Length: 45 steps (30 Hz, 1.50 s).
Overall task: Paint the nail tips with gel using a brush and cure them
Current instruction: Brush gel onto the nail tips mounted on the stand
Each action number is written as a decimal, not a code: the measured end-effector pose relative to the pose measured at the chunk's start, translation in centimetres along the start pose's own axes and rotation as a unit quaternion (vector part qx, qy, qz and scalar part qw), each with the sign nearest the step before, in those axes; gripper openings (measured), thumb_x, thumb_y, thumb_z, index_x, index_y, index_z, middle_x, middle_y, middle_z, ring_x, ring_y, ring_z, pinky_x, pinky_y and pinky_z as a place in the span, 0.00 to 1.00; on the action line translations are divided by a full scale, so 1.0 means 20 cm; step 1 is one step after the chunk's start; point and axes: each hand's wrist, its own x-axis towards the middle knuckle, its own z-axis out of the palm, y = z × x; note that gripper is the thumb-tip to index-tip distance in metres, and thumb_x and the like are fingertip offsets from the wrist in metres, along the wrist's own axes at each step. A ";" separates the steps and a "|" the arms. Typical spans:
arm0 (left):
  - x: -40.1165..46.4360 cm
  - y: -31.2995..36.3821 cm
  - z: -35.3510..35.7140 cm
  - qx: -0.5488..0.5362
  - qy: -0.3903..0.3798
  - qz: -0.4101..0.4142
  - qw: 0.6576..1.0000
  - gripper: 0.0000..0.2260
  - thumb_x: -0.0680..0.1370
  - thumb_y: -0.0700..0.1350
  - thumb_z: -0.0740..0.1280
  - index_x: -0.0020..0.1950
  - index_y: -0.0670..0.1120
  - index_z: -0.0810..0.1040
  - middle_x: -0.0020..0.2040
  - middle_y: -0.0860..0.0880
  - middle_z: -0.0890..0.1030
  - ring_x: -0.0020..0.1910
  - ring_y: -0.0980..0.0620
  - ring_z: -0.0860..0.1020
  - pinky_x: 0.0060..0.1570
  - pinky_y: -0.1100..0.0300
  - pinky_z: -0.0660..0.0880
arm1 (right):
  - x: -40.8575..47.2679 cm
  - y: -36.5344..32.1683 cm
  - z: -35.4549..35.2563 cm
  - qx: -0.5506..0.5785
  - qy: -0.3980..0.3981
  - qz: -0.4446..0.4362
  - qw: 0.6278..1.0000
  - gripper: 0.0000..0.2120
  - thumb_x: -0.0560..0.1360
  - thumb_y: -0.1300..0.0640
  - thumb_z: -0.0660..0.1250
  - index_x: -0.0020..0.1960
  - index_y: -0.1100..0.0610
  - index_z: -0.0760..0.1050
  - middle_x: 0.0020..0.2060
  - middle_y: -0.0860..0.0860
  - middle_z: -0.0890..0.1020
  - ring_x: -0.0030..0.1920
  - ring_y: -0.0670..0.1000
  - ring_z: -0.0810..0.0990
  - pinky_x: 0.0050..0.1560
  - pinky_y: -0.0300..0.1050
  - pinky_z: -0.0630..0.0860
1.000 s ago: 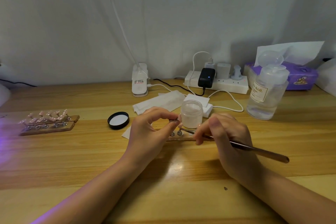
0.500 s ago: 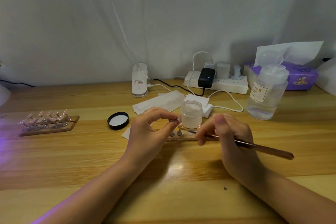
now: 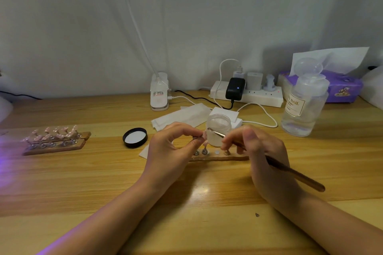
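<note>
- Head view: a nail tip (image 3: 204,135) on a small metal stand is pinched between the thumb and forefinger of the left hand (image 3: 173,151), lifted just above the wooden holder strip (image 3: 219,158) at the middle of the table (image 3: 103,182).
- A brush (image 3: 290,170) is held pen-fashion in the curled fingers of the right hand (image 3: 267,157), its bristle end laid at the pinched tip, directly in front of the open gel jar (image 3: 218,130).
- The painting step is judged to be in hand, with curing not yet reached for this piece; whether gel is loaded on the bristles cannot be told.
- Two more tips on stands are seen in the strip beside an empty disc where the lifted one is judged to belong; fine, short strokes and a steady pinch are called for next, then a return to that seat.
- Two further strips of pink nail tips (image 3: 51,135) are set well apart at the left, near a purple glow at the table's left edge, taken as the curing lamp's light.
- Open wood is offered nearest the camera, under the forearms; behind the hands the room is crowded by the jar, its black lid (image 3: 135,137), white wipes (image 3: 182,115), a clear pump bottle (image 3: 304,107) and a power strip (image 3: 248,94) with trailing cables.
</note>
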 end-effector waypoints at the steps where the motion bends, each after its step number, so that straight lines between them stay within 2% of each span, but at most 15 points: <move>1: 0.00 0.00 0.00 0.002 0.000 0.001 1.000 0.10 0.69 0.39 0.72 0.42 0.55 0.80 0.40 0.57 0.81 0.43 0.60 0.78 0.45 0.70 0.73 | 0.00 0.00 0.00 -0.006 -0.007 0.012 1.000 0.18 0.75 0.42 0.50 0.39 0.47 0.75 0.35 0.45 0.80 0.40 0.42 0.78 0.42 0.38 0.71; 4: 0.00 0.00 0.00 0.002 0.003 0.001 1.000 0.10 0.69 0.39 0.73 0.41 0.54 0.80 0.40 0.56 0.81 0.43 0.60 0.78 0.46 0.69 0.73 | 0.01 -0.01 0.01 -0.021 -0.029 -0.007 0.999 0.21 0.76 0.39 0.49 0.38 0.47 0.75 0.34 0.43 0.80 0.41 0.42 0.78 0.43 0.42 0.72; 6: 0.00 0.00 0.00 -0.001 0.007 -0.001 1.000 0.08 0.68 0.40 0.73 0.41 0.54 0.80 0.39 0.56 0.81 0.43 0.60 0.78 0.46 0.68 0.73 | 0.00 -0.01 0.01 -0.008 -0.025 -0.028 0.999 0.25 0.77 0.39 0.47 0.36 0.50 0.76 0.32 0.46 0.80 0.39 0.43 0.78 0.45 0.44 0.73; 10: 0.00 -0.01 0.00 -0.001 0.007 -0.006 1.000 0.06 0.68 0.43 0.72 0.41 0.54 0.81 0.39 0.57 0.81 0.43 0.60 0.78 0.46 0.69 0.72 | -0.01 -0.01 0.00 0.000 -0.007 -0.042 0.999 0.19 0.78 0.47 0.49 0.36 0.47 0.74 0.30 0.48 0.79 0.37 0.42 0.78 0.45 0.39 0.71; 15: 0.00 -0.01 0.00 0.005 0.006 -0.008 1.000 0.09 0.69 0.40 0.73 0.41 0.54 0.80 0.40 0.57 0.81 0.43 0.61 0.78 0.45 0.70 0.72 | 0.00 -0.01 0.01 -0.009 -0.017 -0.022 1.000 0.16 0.76 0.48 0.50 0.38 0.46 0.74 0.33 0.46 0.80 0.40 0.43 0.78 0.44 0.44 0.73; 18: 0.00 -0.01 0.00 0.002 0.002 -0.016 1.000 0.08 0.69 0.39 0.73 0.42 0.53 0.81 0.39 0.57 0.81 0.43 0.61 0.78 0.45 0.71 0.71 | 0.00 -0.01 0.01 -0.002 -0.015 0.002 1.000 0.18 0.76 0.48 0.50 0.39 0.50 0.76 0.33 0.47 0.80 0.41 0.45 0.79 0.44 0.47 0.75; 23: 0.00 0.00 0.00 -0.007 -0.002 -0.030 1.000 0.05 0.69 0.42 0.72 0.42 0.52 0.82 0.39 0.57 0.82 0.43 0.62 0.78 0.47 0.71 0.71 | 0.01 0.00 0.00 0.000 0.005 0.027 1.000 0.20 0.76 0.45 0.50 0.40 0.52 0.77 0.34 0.46 0.81 0.40 0.44 0.78 0.41 0.35 0.72; 27: 0.00 0.00 0.00 0.000 0.002 -0.027 1.000 0.07 0.70 0.40 0.72 0.41 0.53 0.81 0.38 0.59 0.82 0.43 0.62 0.78 0.46 0.71 0.71 | 0.00 -0.02 0.01 -0.031 -0.001 -0.052 0.998 0.21 0.79 0.42 0.48 0.40 0.48 0.75 0.36 0.42 0.79 0.40 0.44 0.77 0.40 0.43 0.73; 30: 0.00 0.00 0.00 -0.002 0.000 -0.025 1.000 0.07 0.69 0.40 0.72 0.41 0.53 0.81 0.38 0.58 0.82 0.42 0.62 0.78 0.46 0.71 0.71 | 0.00 -0.02 0.01 -0.029 -0.013 -0.045 0.998 0.18 0.78 0.43 0.49 0.40 0.46 0.75 0.35 0.42 0.79 0.41 0.44 0.78 0.42 0.46 0.74; 33: -0.01 0.01 0.00 -0.016 -0.001 -0.029 0.999 0.04 0.69 0.45 0.71 0.41 0.54 0.81 0.40 0.58 0.82 0.43 0.62 0.78 0.47 0.70 0.72 | 0.01 -0.01 0.00 0.004 0.002 0.017 1.000 0.19 0.76 0.46 0.50 0.38 0.51 0.76 0.34 0.46 0.80 0.40 0.44 0.78 0.41 0.40 0.73; 36: -0.01 0.02 0.00 -0.027 0.003 -0.033 0.999 0.05 0.67 0.49 0.69 0.41 0.53 0.81 0.39 0.57 0.83 0.43 0.62 0.79 0.47 0.70 0.72 | 0.01 0.00 0.00 0.014 0.014 0.038 0.999 0.19 0.75 0.45 0.50 0.39 0.51 0.76 0.34 0.47 0.81 0.39 0.41 0.78 0.40 0.33 0.71; 39: -0.01 0.01 0.00 -0.032 0.002 -0.040 0.999 0.05 0.67 0.49 0.69 0.42 0.53 0.81 0.41 0.59 0.82 0.44 0.62 0.79 0.49 0.66 0.74 | 0.01 -0.01 0.00 -0.027 0.003 -0.028 0.999 0.19 0.78 0.45 0.50 0.40 0.51 0.76 0.36 0.41 0.79 0.40 0.42 0.77 0.40 0.37 0.72; 41: 0.00 0.00 0.00 -0.033 0.004 -0.039 0.999 0.04 0.68 0.47 0.70 0.42 0.53 0.82 0.41 0.59 0.83 0.45 0.62 0.79 0.49 0.65 0.74 | 0.00 -0.02 0.01 -0.058 -0.012 -0.080 0.995 0.24 0.79 0.44 0.48 0.41 0.54 0.77 0.38 0.37 0.76 0.40 0.42 0.76 0.41 0.39 0.72; 43: 0.00 0.00 0.00 -0.035 0.009 -0.030 0.999 0.05 0.68 0.44 0.71 0.42 0.52 0.82 0.40 0.57 0.83 0.45 0.61 0.79 0.48 0.67 0.74 | 0.00 -0.02 0.01 -0.063 -0.017 -0.083 0.994 0.24 0.79 0.44 0.48 0.40 0.55 0.78 0.37 0.37 0.76 0.40 0.42 0.76 0.41 0.41 0.72; 45: 0.00 0.00 0.01 -0.037 0.017 -0.021 0.999 0.05 0.67 0.47 0.70 0.42 0.54 0.81 0.43 0.56 0.81 0.46 0.61 0.78 0.47 0.70 0.73 | 0.00 -0.02 0.00 -0.039 -0.007 -0.039 0.998 0.19 0.78 0.46 0.50 0.39 0.50 0.76 0.34 0.40 0.79 0.41 0.44 0.78 0.42 0.43 0.73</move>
